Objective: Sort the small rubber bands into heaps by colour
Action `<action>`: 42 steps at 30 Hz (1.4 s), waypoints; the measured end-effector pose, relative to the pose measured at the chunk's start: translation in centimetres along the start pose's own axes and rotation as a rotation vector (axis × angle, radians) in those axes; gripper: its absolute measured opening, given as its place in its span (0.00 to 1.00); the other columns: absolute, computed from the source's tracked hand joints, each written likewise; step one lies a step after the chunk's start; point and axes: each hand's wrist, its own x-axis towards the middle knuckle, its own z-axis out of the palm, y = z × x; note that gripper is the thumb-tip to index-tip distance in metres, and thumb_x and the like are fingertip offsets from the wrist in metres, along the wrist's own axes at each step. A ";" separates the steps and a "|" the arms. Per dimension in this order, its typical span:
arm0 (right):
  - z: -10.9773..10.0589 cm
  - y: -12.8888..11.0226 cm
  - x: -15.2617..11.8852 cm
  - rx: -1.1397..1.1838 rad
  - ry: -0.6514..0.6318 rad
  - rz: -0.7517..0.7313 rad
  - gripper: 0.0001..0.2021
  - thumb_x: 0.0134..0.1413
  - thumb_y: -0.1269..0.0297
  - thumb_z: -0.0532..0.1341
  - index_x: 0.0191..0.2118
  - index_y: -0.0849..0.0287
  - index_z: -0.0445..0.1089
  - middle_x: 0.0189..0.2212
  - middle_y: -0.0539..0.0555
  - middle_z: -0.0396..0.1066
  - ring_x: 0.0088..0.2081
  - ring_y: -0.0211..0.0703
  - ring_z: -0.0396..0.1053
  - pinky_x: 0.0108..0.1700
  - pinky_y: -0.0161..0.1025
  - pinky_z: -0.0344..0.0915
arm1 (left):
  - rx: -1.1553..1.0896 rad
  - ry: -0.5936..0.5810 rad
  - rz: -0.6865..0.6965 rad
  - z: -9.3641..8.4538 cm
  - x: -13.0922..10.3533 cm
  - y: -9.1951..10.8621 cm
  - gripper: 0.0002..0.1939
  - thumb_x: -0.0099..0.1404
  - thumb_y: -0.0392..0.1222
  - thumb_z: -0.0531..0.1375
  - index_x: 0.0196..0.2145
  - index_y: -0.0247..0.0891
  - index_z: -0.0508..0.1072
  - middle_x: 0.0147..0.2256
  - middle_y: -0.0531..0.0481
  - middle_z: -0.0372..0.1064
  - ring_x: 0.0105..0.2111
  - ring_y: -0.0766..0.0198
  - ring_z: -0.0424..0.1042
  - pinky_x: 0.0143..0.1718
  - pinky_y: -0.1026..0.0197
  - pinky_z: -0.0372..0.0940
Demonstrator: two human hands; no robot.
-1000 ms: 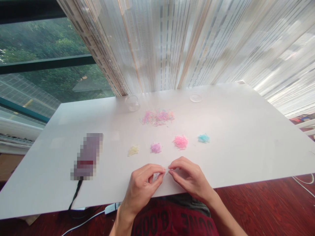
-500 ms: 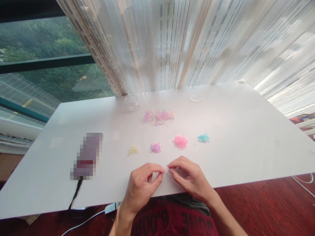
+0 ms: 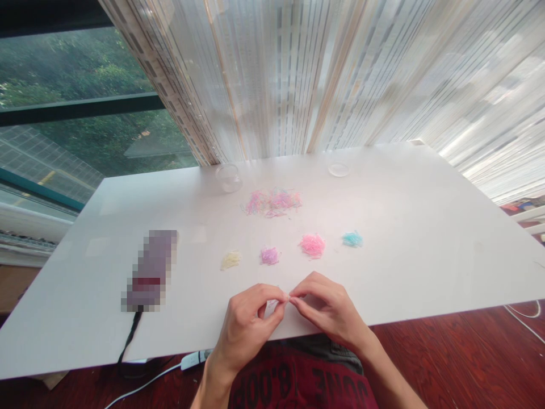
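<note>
My left hand (image 3: 251, 315) and my right hand (image 3: 326, 301) meet above the table's near edge, thumb and forefinger of each pinched together. Their fingertips touch, and whatever lies between them is too small to name. Some pale pinkish thin pieces (image 3: 271, 304) show through the loop of my left fingers. Beyond the hands lie four small heaps of thin, short pieces: pale yellow (image 3: 230, 261), purple (image 3: 269, 255), pink (image 3: 312, 245) and turquoise (image 3: 352, 238). Farther back spreads a larger mixed-colour heap (image 3: 273, 203) of similar thin pieces.
Near the back edge of the white table (image 3: 417, 255) stand a clear round container (image 3: 229, 179) and a clear round lid or dish (image 3: 339, 169). A blurred-out purple object (image 3: 153, 267) with a black cable (image 3: 131, 338) lies left. Striped curtains (image 3: 289, 74) hang behind.
The fingertips of my two hands have come together, closing the small gap where a thin pale piece showed. The heaps look the same.
</note>
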 end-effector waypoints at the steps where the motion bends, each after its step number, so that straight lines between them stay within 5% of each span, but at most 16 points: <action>1: 0.0 0.0 0.0 -0.003 0.004 -0.005 0.06 0.70 0.64 0.64 0.41 0.54 0.79 0.32 0.53 0.79 0.35 0.43 0.76 0.39 0.39 0.73 | -0.004 0.004 -0.009 0.0 0.0 0.0 0.08 0.68 0.29 0.63 0.39 0.41 0.79 0.35 0.49 0.81 0.31 0.64 0.77 0.27 0.67 0.68; 15: 0.1 -0.2 0.1 -0.031 0.049 -0.018 0.06 0.69 0.66 0.63 0.39 0.55 0.78 0.31 0.53 0.78 0.33 0.43 0.75 0.37 0.38 0.73 | -0.019 0.103 -0.170 0.0 0.0 0.1 0.04 0.69 0.38 0.66 0.37 0.39 0.83 0.31 0.50 0.81 0.21 0.70 0.65 0.24 0.69 0.66; 28: 0.3 0.0 0.1 -0.037 0.073 0.038 0.05 0.67 0.70 0.64 0.39 0.55 0.78 0.32 0.52 0.79 0.33 0.42 0.76 0.37 0.38 0.71 | 0.020 0.149 -0.218 0.2 0.0 0.3 0.03 0.67 0.39 0.67 0.36 0.40 0.83 0.22 0.57 0.71 0.19 0.70 0.63 0.25 0.69 0.65; 38: 0.1 -0.3 0.1 -0.061 0.090 0.012 0.06 0.68 0.69 0.63 0.38 0.55 0.76 0.30 0.51 0.77 0.32 0.41 0.75 0.36 0.35 0.70 | 0.023 0.149 -0.187 0.1 0.0 0.1 0.03 0.68 0.40 0.68 0.37 0.41 0.83 0.27 0.55 0.74 0.22 0.69 0.65 0.26 0.68 0.64; 42: -1.1 -0.2 0.6 -0.138 0.209 0.066 0.06 0.69 0.66 0.63 0.38 0.55 0.77 0.31 0.51 0.79 0.31 0.41 0.74 0.37 0.36 0.71 | 0.050 0.185 -0.207 -0.6 0.0 0.1 0.07 0.67 0.41 0.68 0.43 0.42 0.83 0.25 0.57 0.70 0.22 0.69 0.66 0.27 0.69 0.66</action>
